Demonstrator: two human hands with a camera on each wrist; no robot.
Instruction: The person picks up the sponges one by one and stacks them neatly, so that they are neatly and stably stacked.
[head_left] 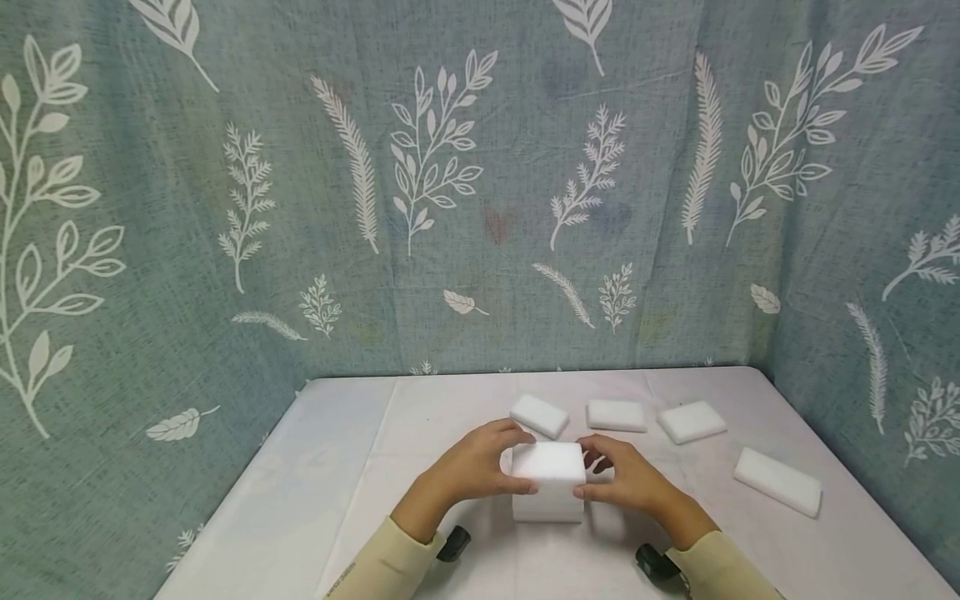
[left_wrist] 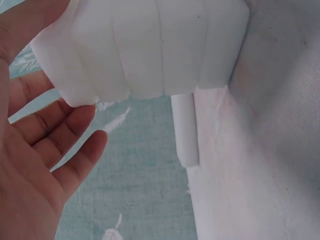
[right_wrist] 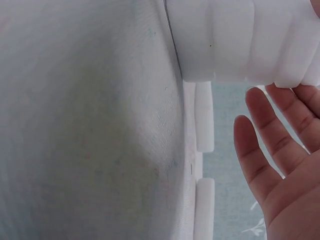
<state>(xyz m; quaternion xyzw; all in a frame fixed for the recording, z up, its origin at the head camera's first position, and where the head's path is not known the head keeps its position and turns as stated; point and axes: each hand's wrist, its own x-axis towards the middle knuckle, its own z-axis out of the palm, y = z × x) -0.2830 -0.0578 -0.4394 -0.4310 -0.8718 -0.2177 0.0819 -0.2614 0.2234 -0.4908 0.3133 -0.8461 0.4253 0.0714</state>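
Observation:
Several white foam sponge blocks form an upright stack on the table, their layers seen edge-on in both wrist views. My left hand holds the left end of the top sponge, thumb in front and fingers behind. At the right end, my right hand has its thumb on the front corner and fingertips at the back edge. In the left wrist view, fingertips touch the uppermost block. The right wrist view shows some fingers on that block and the lower ones apart from the stack.
Behind the stack lie loose white sponges: one at back left, one in the middle and one farther right. Another sponge lies at the right. A leaf-patterned cloth surrounds the white-covered table.

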